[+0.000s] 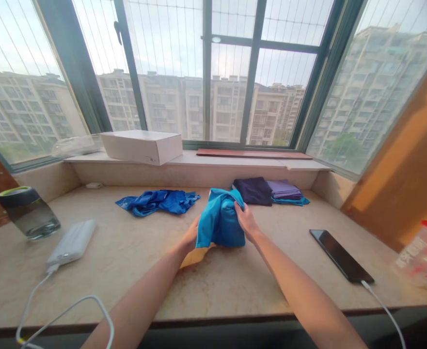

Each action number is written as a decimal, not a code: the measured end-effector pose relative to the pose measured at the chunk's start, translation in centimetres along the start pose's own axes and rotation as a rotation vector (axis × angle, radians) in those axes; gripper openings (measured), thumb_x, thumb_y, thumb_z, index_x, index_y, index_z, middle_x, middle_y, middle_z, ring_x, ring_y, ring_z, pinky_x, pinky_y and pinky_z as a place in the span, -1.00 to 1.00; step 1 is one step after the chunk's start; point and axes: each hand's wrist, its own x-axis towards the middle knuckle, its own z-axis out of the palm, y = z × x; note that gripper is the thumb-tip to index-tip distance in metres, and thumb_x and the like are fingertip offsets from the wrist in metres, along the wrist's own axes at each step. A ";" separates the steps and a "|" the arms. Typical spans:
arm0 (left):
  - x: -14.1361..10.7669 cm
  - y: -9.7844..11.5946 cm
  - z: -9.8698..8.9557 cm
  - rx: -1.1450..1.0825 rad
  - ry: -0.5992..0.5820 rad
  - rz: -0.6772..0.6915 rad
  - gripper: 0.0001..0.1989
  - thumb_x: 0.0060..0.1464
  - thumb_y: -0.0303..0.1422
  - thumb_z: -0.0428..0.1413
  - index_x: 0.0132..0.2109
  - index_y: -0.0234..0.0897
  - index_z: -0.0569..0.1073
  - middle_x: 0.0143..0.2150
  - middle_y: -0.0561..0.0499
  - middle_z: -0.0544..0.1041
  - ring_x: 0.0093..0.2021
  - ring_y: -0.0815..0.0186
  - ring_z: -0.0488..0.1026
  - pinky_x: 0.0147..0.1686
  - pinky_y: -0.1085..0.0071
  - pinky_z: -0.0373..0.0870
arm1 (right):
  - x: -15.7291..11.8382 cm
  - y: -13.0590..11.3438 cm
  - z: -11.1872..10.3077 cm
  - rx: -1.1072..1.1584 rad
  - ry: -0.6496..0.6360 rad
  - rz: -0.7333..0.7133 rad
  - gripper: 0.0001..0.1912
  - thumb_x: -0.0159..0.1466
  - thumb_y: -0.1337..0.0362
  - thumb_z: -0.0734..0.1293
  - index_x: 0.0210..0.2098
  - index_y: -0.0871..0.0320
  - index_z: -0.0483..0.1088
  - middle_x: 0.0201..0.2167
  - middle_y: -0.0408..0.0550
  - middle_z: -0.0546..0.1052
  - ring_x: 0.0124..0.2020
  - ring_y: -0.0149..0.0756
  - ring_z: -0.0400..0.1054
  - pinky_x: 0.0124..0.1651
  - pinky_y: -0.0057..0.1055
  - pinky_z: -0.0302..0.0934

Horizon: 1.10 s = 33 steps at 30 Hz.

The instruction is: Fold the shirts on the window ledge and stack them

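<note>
A bright blue cloth garment (222,220) hangs bunched between my two hands, just above the middle of the stone counter (213,286). My right hand (245,220) grips its upper right edge, fingers closed over the fabric. On the other side, my left hand (193,232) is mostly behind the cloth, its fingers hidden. A crumpled darker blue cloth (162,201) lies to the left. Behind and to the right sit a folded dark navy cloth (253,190) and a stack of folded purple and blue cloths (286,190).
At left stand a water bottle (31,213) and a white power bank (73,241) with a cable. A phone (340,254) on a white cable and a clear and red plastic bag (422,254) lie at right. A white box (140,145) rests on the window ledge.
</note>
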 end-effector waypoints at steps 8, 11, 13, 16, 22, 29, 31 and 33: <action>-0.2 -0.2 1.5 -0.009 -0.085 0.025 -0.35 -0.12 -0.05 0.40 0.08 -0.25 0.51 -0.01 -0.15 0.61 0.08 0.00 0.50 0.09 0.14 0.41 | -1.8 2.0 0.7 -0.252 -0.143 -0.125 -0.13 0.24 -0.11 0.35 0.39 0.19 0.11 0.34 0.20 0.29 0.36 0.03 0.15 0.38 -0.01 0.03; 0.4 -0.7 1.4 0.002 0.038 0.054 -0.41 -0.17 -0.10 0.42 0.00 -0.27 0.53 -0.09 -0.12 0.63 -0.05 0.06 0.55 0.01 0.16 0.45 | -2.1 1.9 0.6 -0.370 -0.183 -0.274 -0.24 0.29 -0.05 0.32 0.37 0.18 0.18 0.32 0.18 0.32 0.33 0.00 0.21 0.35 -0.09 0.10; 0.9 -0.7 0.8 -0.005 0.173 0.095 -0.50 -0.17 -0.08 0.40 -0.14 -0.30 0.57 -0.20 -0.08 0.64 -0.17 0.11 0.56 -0.09 0.22 0.47 | -2.0 1.7 0.2 -0.489 -0.175 -0.315 -0.38 0.33 0.01 0.29 0.29 0.15 0.31 0.23 0.15 0.43 0.25 -0.01 0.31 0.29 -0.13 0.17; 1.3 -0.4 -0.3 -0.018 0.348 0.157 -0.54 -0.12 0.01 0.35 -0.28 -0.32 0.59 -0.33 -0.04 0.62 -0.31 0.21 0.51 -0.26 0.34 0.44 | -1.3 1.1 -1.3 -0.624 -0.134 -0.292 -0.64 0.39 0.10 0.21 0.00 0.06 0.55 -0.01 0.05 0.61 0.04 -0.05 0.47 0.14 -0.17 0.27; 1.3 0.2 -1.5 -0.074 0.445 0.248 -0.42 0.02 0.20 0.17 -0.33 -0.31 0.56 -0.37 -0.02 0.57 -0.33 0.28 0.46 -0.33 0.42 0.38 | -0.6 -0.4 -4.1 -0.686 0.179 -0.326 -0.50 0.47 0.02 0.05 -0.07 0.13 0.53 -0.14 0.13 0.59 -0.12 -0.08 0.46 0.00 -0.18 0.30; 0.6 0.5 -0.6 -0.105 0.181 0.138 -0.45 -0.11 0.12 0.32 -0.29 -0.34 0.58 -0.47 -0.01 0.54 -0.40 0.25 0.47 -0.44 0.44 0.37 | -3.6 1.0 -1.0 -0.984 -0.246 -0.499 -0.42 0.27 -0.03 0.38 0.23 -0.01 0.38 0.28 0.21 0.34 0.31 0.13 0.16 0.30 0.11 -0.01; 0.2 1.0 -0.5 -0.128 0.109 0.120 -0.46 -0.12 0.07 0.35 -0.24 -0.36 0.59 -0.47 -0.01 0.54 -0.40 0.24 0.48 -0.45 0.44 0.36 | -3.5 1.0 -0.8 -0.985 -0.328 -0.500 -0.64 0.31 0.13 0.35 0.08 -0.01 0.49 0.20 0.13 0.44 0.24 0.05 0.27 0.29 0.06 0.01; 0.0 1.6 -0.4 -0.182 0.132 0.133 -0.46 -0.11 0.02 0.37 -0.16 -0.36 0.60 -0.46 0.00 0.55 -0.41 0.26 0.48 -0.46 0.45 0.36 | -2.7 0.5 -1.6 -0.898 -0.331 -0.507 -0.75 0.35 0.22 0.27 -0.05 0.03 0.53 0.09 0.09 0.54 0.13 -0.04 0.38 0.22 -0.08 0.13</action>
